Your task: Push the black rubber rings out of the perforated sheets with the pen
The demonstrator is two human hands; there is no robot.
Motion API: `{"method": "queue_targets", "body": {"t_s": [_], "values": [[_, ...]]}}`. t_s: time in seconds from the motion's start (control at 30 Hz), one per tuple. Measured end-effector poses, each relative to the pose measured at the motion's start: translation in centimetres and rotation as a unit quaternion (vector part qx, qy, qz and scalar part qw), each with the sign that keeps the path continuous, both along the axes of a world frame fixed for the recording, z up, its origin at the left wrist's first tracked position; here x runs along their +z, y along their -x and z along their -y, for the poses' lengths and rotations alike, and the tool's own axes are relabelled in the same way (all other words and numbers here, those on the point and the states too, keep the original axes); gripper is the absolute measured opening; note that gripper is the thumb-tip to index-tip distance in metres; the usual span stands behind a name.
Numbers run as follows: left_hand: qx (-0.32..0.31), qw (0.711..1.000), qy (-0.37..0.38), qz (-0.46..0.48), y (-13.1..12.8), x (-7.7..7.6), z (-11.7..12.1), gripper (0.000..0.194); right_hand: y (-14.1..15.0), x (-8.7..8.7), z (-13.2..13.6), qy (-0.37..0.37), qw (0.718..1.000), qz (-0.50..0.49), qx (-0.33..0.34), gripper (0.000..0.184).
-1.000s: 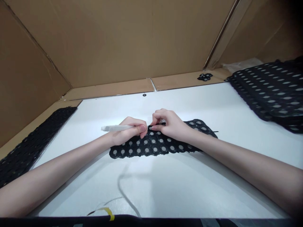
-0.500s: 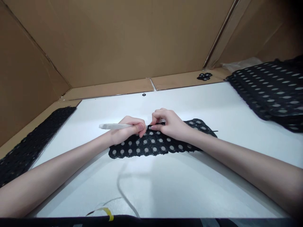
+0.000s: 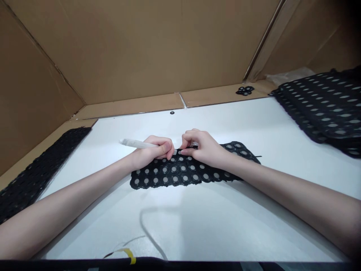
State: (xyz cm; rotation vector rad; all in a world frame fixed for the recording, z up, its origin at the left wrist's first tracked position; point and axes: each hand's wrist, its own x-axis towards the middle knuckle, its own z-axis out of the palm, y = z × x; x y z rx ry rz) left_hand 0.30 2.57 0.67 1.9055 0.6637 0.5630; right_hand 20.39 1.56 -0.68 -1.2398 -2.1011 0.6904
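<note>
A black rubbery sheet (image 3: 175,180) with rows of pale grey discs lies flat on the white table in front of me. My left hand (image 3: 153,152) is closed around a slim white pen-like tool (image 3: 135,143), whose rear end sticks out to the left. Its tip points at a disc on the sheet's far edge, close to my right fingers. My right hand (image 3: 201,147) pinches that far edge between thumb and forefinger; the exact bit under the fingertips is hidden. A thin black strip (image 3: 257,156) juts from the sheet's right end.
More black disc sheets (image 3: 327,109) are stacked at the right. Another dark sheet pile (image 3: 47,165) lies along the left edge. A small black ring (image 3: 172,112) and a black cluster (image 3: 245,90) sit toward the back. Cardboard walls (image 3: 158,49) enclose the table (image 3: 214,218).
My left hand has tilted the white tool, raising its forward grip slightly and lifting off the sheet a little. My right hand keeps its pinch in nearly the same place.
</note>
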Motion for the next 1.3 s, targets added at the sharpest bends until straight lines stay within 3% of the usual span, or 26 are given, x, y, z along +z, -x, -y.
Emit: {"method": "queue_targets", "body": {"t_s": [0.27,0.5,0.7,1.07,1.3], "values": [[0.041,0.998,-0.030,-0.026,-0.6,0.6,1.6,0.040,0.1,0.1,0.0,0.000,1.000,0.002,0.000,0.018],[0.016,0.999,-0.035,-0.022,-0.2,0.4,1.1,0.040,0.1,0.1,0.1,-0.004,1.000,0.007,0.002,0.019],[-0.009,0.995,-0.064,-0.073,0.0,0.8,1.1,0.036,0.3,0.4,0.2,0.000,1.000,0.015,-0.007,0.019],[0.034,0.999,0.011,0.023,0.2,-0.5,0.6,0.043,0.2,0.4,0.3,0.003,1.000,0.021,-0.004,0.018],[-0.003,0.999,-0.015,-0.041,0.0,0.4,1.0,0.040,0.2,0.4,0.2,0.004,1.000,0.012,-0.007,0.017]]}}
